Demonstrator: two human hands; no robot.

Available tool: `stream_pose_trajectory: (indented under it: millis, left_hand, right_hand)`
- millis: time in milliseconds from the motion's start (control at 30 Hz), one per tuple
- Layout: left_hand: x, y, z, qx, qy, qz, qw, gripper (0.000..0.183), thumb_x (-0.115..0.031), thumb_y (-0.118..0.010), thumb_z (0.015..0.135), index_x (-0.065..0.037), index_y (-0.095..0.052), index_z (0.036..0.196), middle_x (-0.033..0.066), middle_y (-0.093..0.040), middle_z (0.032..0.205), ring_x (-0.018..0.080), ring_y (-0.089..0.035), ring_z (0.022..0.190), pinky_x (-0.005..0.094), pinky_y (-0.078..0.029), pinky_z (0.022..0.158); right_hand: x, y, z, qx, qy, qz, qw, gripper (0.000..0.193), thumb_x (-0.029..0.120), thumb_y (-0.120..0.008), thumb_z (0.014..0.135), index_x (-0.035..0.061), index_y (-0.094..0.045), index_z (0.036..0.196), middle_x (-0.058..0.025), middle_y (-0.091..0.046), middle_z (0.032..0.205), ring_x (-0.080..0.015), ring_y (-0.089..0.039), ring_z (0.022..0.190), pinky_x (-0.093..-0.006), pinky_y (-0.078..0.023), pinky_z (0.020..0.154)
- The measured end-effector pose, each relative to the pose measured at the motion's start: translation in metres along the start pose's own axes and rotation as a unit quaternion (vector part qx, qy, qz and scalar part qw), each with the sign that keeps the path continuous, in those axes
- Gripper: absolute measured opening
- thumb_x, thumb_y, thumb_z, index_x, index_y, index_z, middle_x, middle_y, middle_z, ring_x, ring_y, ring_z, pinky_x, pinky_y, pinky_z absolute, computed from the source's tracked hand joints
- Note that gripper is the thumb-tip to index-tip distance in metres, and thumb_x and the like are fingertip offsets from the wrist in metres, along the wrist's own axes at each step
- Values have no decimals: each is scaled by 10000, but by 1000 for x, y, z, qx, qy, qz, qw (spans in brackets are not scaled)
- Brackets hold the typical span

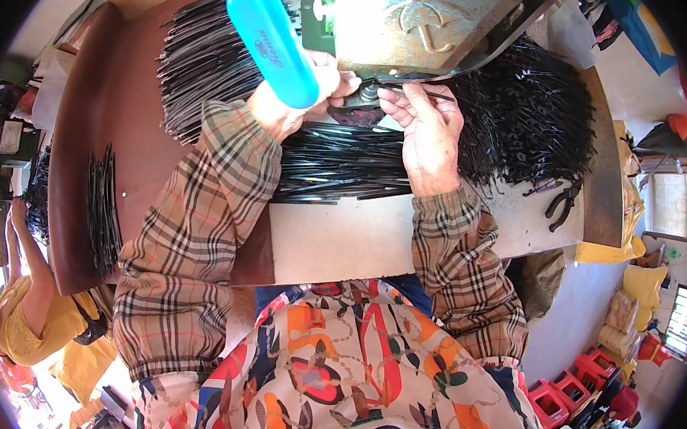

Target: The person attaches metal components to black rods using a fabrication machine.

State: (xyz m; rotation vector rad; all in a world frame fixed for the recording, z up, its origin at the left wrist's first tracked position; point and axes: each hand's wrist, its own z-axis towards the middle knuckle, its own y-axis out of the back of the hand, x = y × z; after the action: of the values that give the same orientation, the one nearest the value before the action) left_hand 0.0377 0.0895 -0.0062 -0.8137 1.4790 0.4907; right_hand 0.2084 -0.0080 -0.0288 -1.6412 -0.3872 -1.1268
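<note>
In front of me is a machine with a worn metal housing (431, 28), raised with an umbrella shape. My right hand (432, 145) pinches a thin black rod (437, 95), lying nearly level beside the machine's small round metal part (368, 92). From the other side my left hand (275, 112) reaches to the same spot with its fingertips together. What those fingertips hold is too small to make out. A bright blue, round-ended piece (275, 44) hides part of that hand. Below both hands, long black strips (343, 166) lie in a pile.
Dark strips (210, 63) are heaped to the left, and black rods (529, 108) to the right. Black-handled pliers (562, 206) lie near the right edge. Another bundle (102, 212) rests at the brown table's (85, 113) left side. A person in yellow (41, 316) is beyond it.
</note>
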Motion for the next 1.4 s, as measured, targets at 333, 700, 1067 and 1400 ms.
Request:
stream_pose_trajectory:
  millis: [333,700,1067,1400]
  left_hand:
    - [-20,-25,2,-69,45,44,996,164,-148,-733,793,-29,-628,752,23,-594,636,60,-462,454,181,-329,389]
    - [-48,-38,-56,-25,63,217,974,141,-89,-668,785,22,-640,867,17,-588,691,81,-544,559,194,-395,484]
    - [-9,-61,-134,-71,-72,-118,988,196,-172,-661,865,-9,-598,953,107,-549,952,176,-573,765,279,-464,614]
    - [5,-97,-109,-77,-37,-160,983,271,-222,-558,952,-20,-530,1131,13,-493,853,101,-427,670,237,-349,584]
  right_hand:
    - [1,0,1,-9,17,22,1000,167,47,-598,901,-33,-469,970,-178,-624,856,-280,-685,721,-350,-597,654]
    - [29,20,-42,46,-151,86,984,121,82,-610,886,8,-570,974,-78,-628,870,-181,-663,786,-294,-570,723]
    - [125,120,-84,34,60,-565,822,213,13,-658,805,72,-653,1009,-43,-646,907,-98,-624,820,-246,-502,664]
    - [164,188,-63,106,234,-833,490,264,-8,-549,707,77,-591,953,-67,-533,990,-243,-556,988,-349,-500,735]
